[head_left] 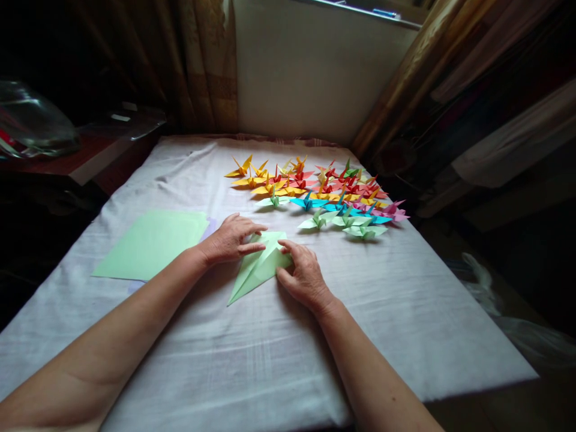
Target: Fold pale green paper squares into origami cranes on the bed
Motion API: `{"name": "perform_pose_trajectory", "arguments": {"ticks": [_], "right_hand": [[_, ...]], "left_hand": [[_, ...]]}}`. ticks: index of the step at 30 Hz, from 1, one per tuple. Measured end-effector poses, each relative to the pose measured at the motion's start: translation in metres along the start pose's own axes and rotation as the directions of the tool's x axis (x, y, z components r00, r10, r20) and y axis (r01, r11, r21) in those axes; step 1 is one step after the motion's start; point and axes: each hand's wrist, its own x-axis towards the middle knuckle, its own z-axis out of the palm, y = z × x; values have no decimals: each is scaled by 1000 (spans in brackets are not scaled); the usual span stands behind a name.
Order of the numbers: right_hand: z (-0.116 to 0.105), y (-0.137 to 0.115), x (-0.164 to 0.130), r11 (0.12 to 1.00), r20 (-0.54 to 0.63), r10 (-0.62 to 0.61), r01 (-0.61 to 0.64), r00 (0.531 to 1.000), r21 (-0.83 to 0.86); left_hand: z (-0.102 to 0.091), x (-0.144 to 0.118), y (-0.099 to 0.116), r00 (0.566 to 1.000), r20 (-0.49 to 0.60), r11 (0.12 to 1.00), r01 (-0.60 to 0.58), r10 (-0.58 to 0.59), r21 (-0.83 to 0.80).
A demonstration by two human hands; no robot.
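Observation:
A light green sheet of origami paper (256, 270), folded into a pointed kite-like shape, lies on the cloth with its long tip toward me. My left hand (231, 239) reaches over its upper left part, thumb and fingers stretched out and apart, fingertips touching the paper. At the right edge of the same paper, my right hand (303, 273) has bent fingers and its thumb against the fold, gripping that edge. Left of my hands is a stack of flat green paper (150, 243), with some lavender paper (211, 228) showing beneath.
Several folded paper cranes in yellow, red, blue, pink and green (308, 203) stand in rows beyond my hands. A white cloth (396, 324) covers the table. To the left, a glass jar (36, 120) rests on a dark wooden surface (81, 159). Curtains (207, 66) hang behind.

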Motion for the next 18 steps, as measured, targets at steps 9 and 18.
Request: {"name": "perform_pose_trajectory", "arguments": {"ticks": [9, 18], "right_hand": [[-15, 19, 5, 996, -16, -58, 57, 998, -62], [-14, -4, 3, 928, -195, -322, 268, 926, -260]], "left_hand": [[-28, -37, -12, 1000, -18, 984, 4, -8, -178], [-18, -53, 1, 933, -352, 973, -6, -79, -232]]}}
